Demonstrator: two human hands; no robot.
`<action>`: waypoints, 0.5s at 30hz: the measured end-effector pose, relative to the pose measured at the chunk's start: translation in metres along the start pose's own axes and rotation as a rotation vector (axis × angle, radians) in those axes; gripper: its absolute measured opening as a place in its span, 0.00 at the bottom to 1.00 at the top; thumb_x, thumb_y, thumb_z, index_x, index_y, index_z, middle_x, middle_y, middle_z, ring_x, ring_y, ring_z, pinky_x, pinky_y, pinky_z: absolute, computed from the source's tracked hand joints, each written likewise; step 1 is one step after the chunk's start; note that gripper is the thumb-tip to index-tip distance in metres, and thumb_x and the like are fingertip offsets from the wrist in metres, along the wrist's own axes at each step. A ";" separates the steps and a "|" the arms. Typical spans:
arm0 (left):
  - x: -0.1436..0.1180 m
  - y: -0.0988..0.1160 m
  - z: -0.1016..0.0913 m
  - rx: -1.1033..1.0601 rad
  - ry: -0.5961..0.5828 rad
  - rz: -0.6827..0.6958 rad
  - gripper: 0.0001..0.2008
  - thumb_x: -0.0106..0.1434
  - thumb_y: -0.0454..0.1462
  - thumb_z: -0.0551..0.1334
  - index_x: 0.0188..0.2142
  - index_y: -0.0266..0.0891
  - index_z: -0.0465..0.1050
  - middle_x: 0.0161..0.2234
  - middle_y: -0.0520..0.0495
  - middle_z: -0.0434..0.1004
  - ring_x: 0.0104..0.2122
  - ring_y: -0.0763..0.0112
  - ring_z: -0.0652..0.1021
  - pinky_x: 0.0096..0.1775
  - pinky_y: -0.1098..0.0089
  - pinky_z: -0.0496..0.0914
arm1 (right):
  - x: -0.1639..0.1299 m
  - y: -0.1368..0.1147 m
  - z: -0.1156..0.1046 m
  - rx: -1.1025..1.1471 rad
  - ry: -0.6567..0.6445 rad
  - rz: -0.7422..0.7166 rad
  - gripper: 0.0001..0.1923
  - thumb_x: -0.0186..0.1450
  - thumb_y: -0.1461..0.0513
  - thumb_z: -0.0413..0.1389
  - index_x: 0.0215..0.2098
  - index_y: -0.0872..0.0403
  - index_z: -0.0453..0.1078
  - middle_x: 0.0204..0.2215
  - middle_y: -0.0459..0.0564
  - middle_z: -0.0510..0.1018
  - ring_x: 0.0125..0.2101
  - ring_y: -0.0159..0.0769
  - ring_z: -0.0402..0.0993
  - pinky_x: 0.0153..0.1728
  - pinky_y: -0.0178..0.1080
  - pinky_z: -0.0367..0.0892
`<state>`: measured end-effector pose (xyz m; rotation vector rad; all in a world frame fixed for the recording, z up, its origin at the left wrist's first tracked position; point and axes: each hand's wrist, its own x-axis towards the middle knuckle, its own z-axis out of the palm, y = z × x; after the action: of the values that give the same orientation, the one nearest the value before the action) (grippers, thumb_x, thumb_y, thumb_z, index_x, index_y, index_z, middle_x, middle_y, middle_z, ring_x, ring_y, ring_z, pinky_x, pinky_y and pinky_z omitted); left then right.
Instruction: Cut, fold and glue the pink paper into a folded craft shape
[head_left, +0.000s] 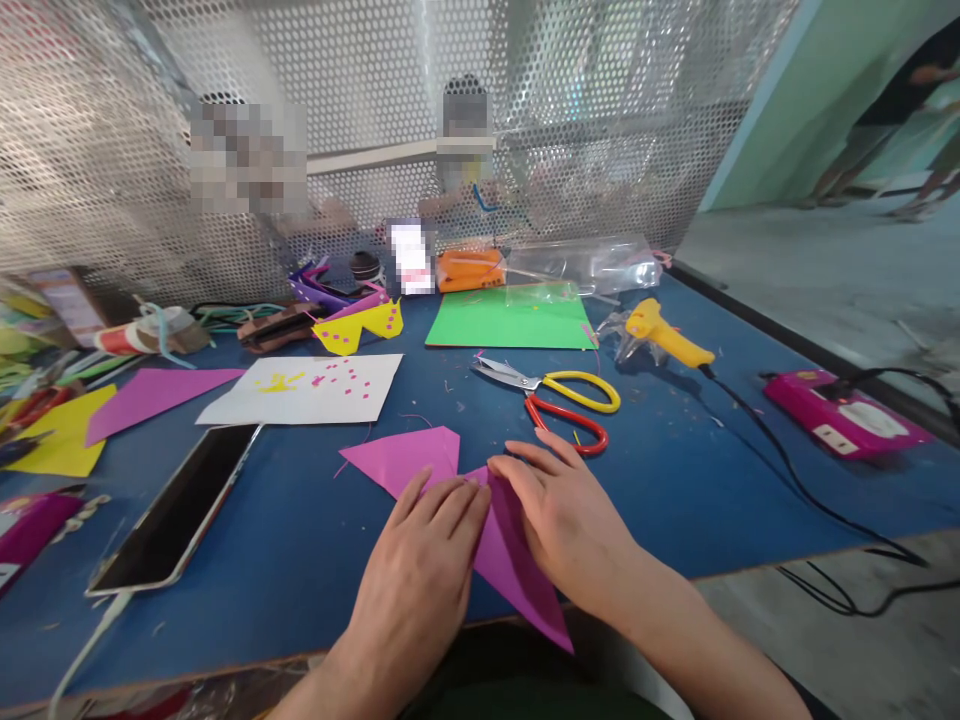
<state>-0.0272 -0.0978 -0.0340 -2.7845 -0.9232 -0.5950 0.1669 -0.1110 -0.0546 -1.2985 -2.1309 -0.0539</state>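
desk [300, 540]: blue top, worn front edge | screen [525, 120]: perforated metal, behind the desk, daylight shining through | wall [810, 90]: pale green, at right | floor [825, 270]: grey concrete, right of desk

light: bright, even daylight from 2 o'clock | shadows: soft, faint | glare: sheen on mesh panel [375, 100] at 12 | edges: fisheye bend, slight blur

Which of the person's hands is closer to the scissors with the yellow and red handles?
Right. The right hand lies just below the scissors' red handle loop, pressing the folded pink paper. The left hand is farther down-left.
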 end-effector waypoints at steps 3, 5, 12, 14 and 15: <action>-0.001 0.000 0.001 0.018 0.013 0.016 0.21 0.65 0.27 0.51 0.55 0.33 0.71 0.49 0.42 0.79 0.48 0.58 0.77 0.55 0.50 0.72 | 0.000 0.001 0.003 -0.006 0.000 -0.011 0.21 0.64 0.73 0.48 0.53 0.65 0.71 0.43 0.57 0.83 0.52 0.48 0.75 0.61 0.54 0.61; -0.003 0.000 0.003 0.043 0.021 0.006 0.22 0.64 0.26 0.51 0.56 0.33 0.70 0.50 0.40 0.78 0.49 0.58 0.77 0.53 0.51 0.74 | 0.000 0.000 0.003 -0.018 0.000 -0.019 0.21 0.64 0.73 0.48 0.53 0.65 0.71 0.43 0.56 0.83 0.52 0.49 0.75 0.60 0.53 0.62; -0.011 -0.001 0.011 0.054 0.060 -0.004 0.22 0.63 0.27 0.51 0.55 0.33 0.70 0.50 0.38 0.78 0.49 0.57 0.77 0.50 0.53 0.77 | -0.002 -0.006 -0.018 -0.064 0.412 0.046 0.28 0.65 0.75 0.46 0.63 0.65 0.61 0.55 0.61 0.76 0.59 0.42 0.69 0.57 0.47 0.64; -0.010 -0.001 0.011 0.053 0.078 -0.004 0.22 0.63 0.27 0.51 0.54 0.34 0.70 0.50 0.38 0.78 0.49 0.57 0.77 0.48 0.54 0.78 | -0.003 -0.007 -0.020 -0.080 0.472 0.039 0.27 0.66 0.74 0.47 0.63 0.64 0.61 0.53 0.60 0.77 0.58 0.41 0.69 0.58 0.47 0.63; -0.010 -0.001 0.012 0.060 0.083 -0.003 0.22 0.63 0.27 0.51 0.54 0.34 0.70 0.50 0.38 0.78 0.48 0.57 0.77 0.47 0.55 0.78 | -0.003 -0.008 -0.019 -0.083 0.425 0.012 0.26 0.66 0.74 0.47 0.62 0.63 0.62 0.51 0.58 0.78 0.57 0.41 0.70 0.58 0.48 0.62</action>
<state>-0.0310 -0.0996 -0.0487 -2.6840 -0.9133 -0.6668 0.1711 -0.1236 -0.0383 -1.2192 -1.7719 -0.3824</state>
